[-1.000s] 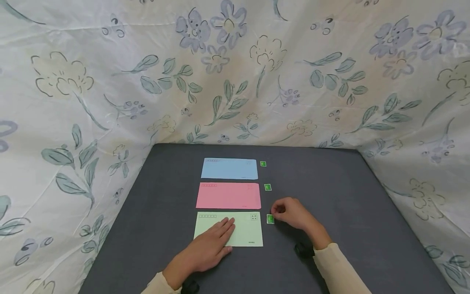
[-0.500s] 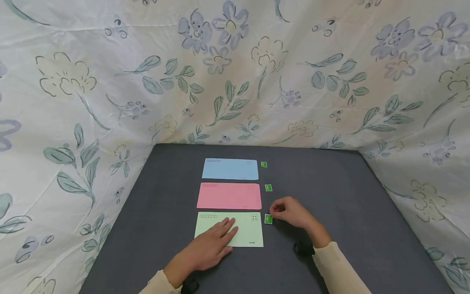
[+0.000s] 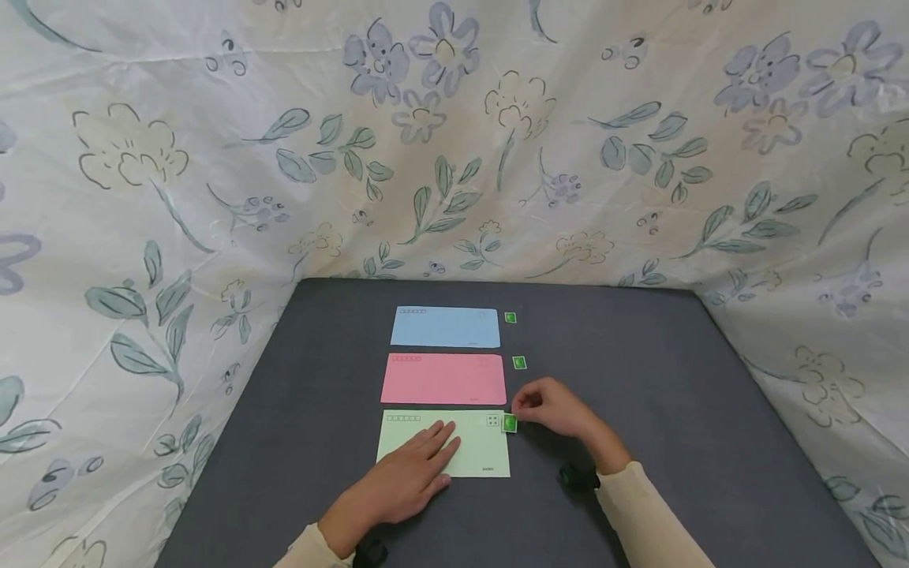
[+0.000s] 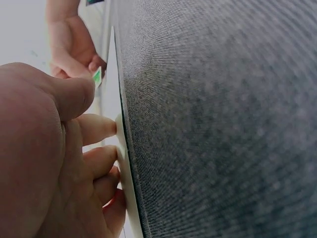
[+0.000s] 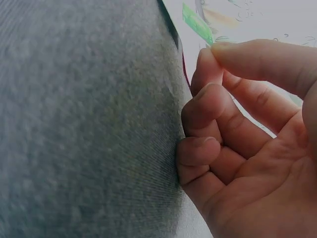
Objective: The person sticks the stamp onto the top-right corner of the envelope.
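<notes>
My left hand (image 3: 408, 477) rests with straight fingers on the pale green envelope (image 3: 469, 454), the nearest of a column of envelopes. Between thumb and index finger, my right hand (image 3: 561, 409) pinches a small green stamp (image 3: 510, 424) with a white border. In the head view that stamp overlaps the envelope's right edge, just beside the printed stamp box (image 3: 493, 420). The right wrist view shows the stamp (image 5: 197, 24) tilted up from the fingertips, while the other fingers curl close to the table. From the left wrist, the right hand (image 4: 77, 49) appears beyond the left thumb.
A pink envelope (image 3: 443, 379) and a blue envelope (image 3: 445, 326) lie behind the green one. Two more green stamps lie to their right, the nearer stamp (image 3: 520, 363) and the farther stamp (image 3: 510, 318). Floral cloth (image 3: 454, 158) hangs around the dark table (image 3: 639, 355).
My right hand has moved left with the pinched stamp, from beside the green envelope to over its right edge. The left hand has stayed on the envelope.
</notes>
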The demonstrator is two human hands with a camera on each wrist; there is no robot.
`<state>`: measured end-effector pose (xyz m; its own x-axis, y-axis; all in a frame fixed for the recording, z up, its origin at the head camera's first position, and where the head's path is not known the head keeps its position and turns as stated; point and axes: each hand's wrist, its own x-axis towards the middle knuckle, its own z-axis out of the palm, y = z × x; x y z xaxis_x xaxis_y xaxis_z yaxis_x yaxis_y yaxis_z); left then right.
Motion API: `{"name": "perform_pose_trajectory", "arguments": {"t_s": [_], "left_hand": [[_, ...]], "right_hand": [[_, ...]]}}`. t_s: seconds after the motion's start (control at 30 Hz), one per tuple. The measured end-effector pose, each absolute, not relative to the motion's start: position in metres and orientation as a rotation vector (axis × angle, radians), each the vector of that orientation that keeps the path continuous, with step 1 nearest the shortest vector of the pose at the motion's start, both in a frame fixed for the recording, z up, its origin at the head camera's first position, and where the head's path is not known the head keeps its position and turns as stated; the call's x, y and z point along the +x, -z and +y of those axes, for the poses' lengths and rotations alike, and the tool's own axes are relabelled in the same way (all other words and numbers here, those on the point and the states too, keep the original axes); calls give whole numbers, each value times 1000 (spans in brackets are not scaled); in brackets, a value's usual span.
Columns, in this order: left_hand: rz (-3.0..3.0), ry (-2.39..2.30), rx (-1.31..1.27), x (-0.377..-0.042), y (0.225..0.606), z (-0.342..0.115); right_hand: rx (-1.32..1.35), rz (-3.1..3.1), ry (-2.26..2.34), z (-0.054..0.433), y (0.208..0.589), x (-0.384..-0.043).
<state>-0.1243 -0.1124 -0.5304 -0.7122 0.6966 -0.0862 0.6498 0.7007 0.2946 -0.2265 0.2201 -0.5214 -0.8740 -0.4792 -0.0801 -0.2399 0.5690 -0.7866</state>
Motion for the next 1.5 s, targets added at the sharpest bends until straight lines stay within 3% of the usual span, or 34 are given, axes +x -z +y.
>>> {"name": "perform_pose_trajectory", "arguments": {"t_s": [1.5], "left_hand": [[2707,-416,1083,-120,528,-109]], "right_hand": [[-585,2552,1173,184,517,-230]]}}
